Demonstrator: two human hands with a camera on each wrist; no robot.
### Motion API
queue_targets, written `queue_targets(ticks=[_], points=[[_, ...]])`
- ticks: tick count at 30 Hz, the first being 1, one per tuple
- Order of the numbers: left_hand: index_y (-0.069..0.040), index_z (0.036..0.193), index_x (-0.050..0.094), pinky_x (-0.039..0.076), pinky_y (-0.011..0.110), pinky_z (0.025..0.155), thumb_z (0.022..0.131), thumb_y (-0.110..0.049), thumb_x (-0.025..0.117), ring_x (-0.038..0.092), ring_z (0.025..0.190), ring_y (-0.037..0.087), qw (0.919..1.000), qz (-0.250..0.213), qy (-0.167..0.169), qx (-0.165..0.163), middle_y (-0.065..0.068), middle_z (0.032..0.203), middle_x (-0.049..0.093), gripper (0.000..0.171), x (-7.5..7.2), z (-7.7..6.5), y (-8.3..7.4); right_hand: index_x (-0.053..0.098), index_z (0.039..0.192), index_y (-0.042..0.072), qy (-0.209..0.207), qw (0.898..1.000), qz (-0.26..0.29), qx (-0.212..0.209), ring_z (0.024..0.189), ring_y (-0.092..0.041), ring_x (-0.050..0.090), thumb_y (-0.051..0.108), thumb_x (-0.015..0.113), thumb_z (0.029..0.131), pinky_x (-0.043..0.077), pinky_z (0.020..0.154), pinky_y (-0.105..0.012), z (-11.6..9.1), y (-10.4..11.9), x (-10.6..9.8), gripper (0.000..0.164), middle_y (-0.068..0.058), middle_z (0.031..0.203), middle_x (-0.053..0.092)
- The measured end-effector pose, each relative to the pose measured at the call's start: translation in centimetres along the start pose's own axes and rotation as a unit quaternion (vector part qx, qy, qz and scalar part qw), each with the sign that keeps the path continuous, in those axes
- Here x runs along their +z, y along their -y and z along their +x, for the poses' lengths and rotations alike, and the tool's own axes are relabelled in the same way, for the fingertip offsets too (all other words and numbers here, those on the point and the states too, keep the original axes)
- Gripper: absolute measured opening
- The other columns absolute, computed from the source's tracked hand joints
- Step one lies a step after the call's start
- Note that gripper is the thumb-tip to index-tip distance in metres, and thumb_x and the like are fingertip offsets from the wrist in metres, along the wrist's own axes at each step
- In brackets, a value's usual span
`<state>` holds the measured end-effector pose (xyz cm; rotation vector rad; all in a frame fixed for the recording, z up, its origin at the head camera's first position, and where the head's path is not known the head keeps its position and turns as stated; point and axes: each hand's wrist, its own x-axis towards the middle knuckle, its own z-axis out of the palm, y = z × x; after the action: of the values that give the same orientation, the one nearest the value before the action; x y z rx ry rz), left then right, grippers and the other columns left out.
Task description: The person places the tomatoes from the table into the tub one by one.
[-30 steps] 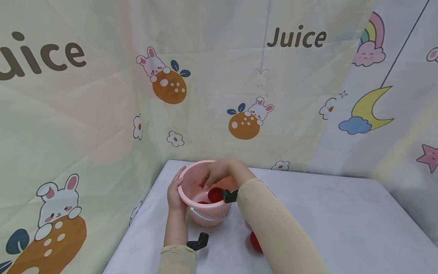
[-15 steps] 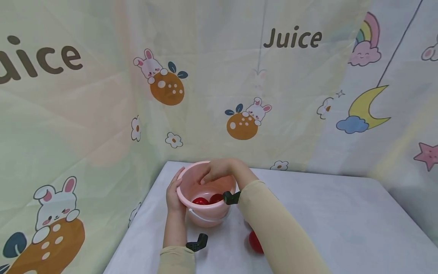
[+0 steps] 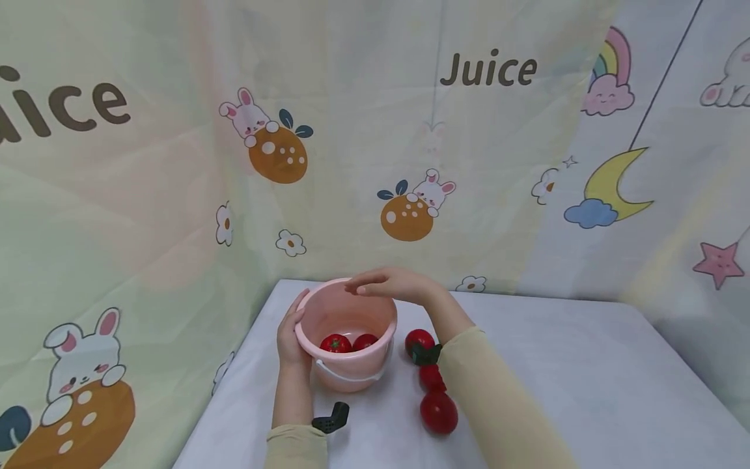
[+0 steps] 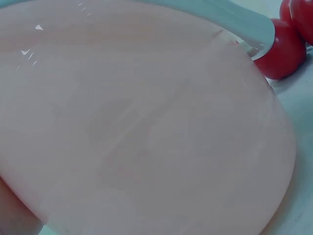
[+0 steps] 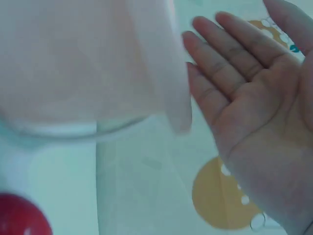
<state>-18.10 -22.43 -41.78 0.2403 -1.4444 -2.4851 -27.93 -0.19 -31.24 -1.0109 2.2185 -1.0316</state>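
A pink bucket [image 3: 348, 374] with a white handle [image 3: 349, 376] stands tilted toward me. My left hand [image 3: 291, 335] holds its left side, fingers along the outside near the rim; in the left wrist view the bucket wall [image 4: 146, 122] fills most of the frame. Inside lie a red tomato [image 3: 336, 343] with a green top and another round red fruit [image 3: 364, 341]. My right hand [image 3: 398, 284] hovers over the right back of the rim, fingers straight and holding nothing. Its open palm [image 5: 264, 117] shows beside the bucket in the right wrist view.
Right of the bucket, round red fruits lie in a row on the white table [image 3: 556, 365]: a far one [image 3: 419, 340], a partly hidden middle one [image 3: 430, 378] and a near one [image 3: 439, 412]. A printed cloth wall [image 3: 351, 130] rises behind and at left.
My right hand has lifted from inside the bucket to above its rim, and its fingers have straightened. The fruits in the bucket and the row at right show more fully. My left hand stays on the bucket.
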Motion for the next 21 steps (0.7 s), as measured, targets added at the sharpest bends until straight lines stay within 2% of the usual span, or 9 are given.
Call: queue_targets(ticks=[5,9,14,21], points=[[-0.036,0.141,0.052,0.037,0.043,0.117,0.1,-0.031,0.045,0.045,0.137,0.012,1.0,0.003,-0.001,0.001,-0.012,0.151,0.047,0.042,0.1,0.0,0.0,0.057,0.137,0.039,-0.054,0.998,0.032,0.002,0.134,-0.017,0.05,0.045,0.062,0.092,0.046,0.106,-0.054,-3.2,-1.5,-0.4,0.045,0.013,0.136,0.06],[-0.036,0.142,0.05,0.037,0.043,0.117,0.101,-0.032,0.045,0.044,0.138,0.013,1.0,0.008,0.001,0.004,-0.011,0.153,0.044,0.042,0.0,0.1,0.0,0.052,0.143,0.032,-0.094,0.994,0.047,-0.006,0.136,-0.021,0.048,0.042,0.063,0.092,0.047,0.105,-0.055,-5.5,-3.4,-0.6,0.053,0.008,0.142,0.057],[-0.036,0.143,0.05,0.037,0.043,0.116,0.099,-0.031,0.049,0.045,0.137,0.013,1.0,-0.005,-0.002,-0.002,-0.01,0.153,0.044,0.044,-0.2,0.1,-0.1,0.047,0.147,0.029,-0.131,0.988,0.078,-0.002,0.14,-0.023,0.044,0.045,0.064,0.092,0.044,0.107,-0.056,-8.3,-6.1,-0.4,0.06,0.003,0.149,0.05],[-0.035,0.143,0.05,0.036,0.044,0.117,0.1,-0.03,0.048,0.045,0.137,0.013,1.0,-0.009,0.004,-0.003,-0.009,0.154,0.043,0.044,0.0,0.1,0.0,0.042,0.147,0.041,-0.198,0.978,0.065,0.03,0.146,-0.027,0.035,0.049,0.064,0.09,0.041,0.108,-0.061,-11.6,-9.5,0.2,0.061,0.007,0.154,0.044]])
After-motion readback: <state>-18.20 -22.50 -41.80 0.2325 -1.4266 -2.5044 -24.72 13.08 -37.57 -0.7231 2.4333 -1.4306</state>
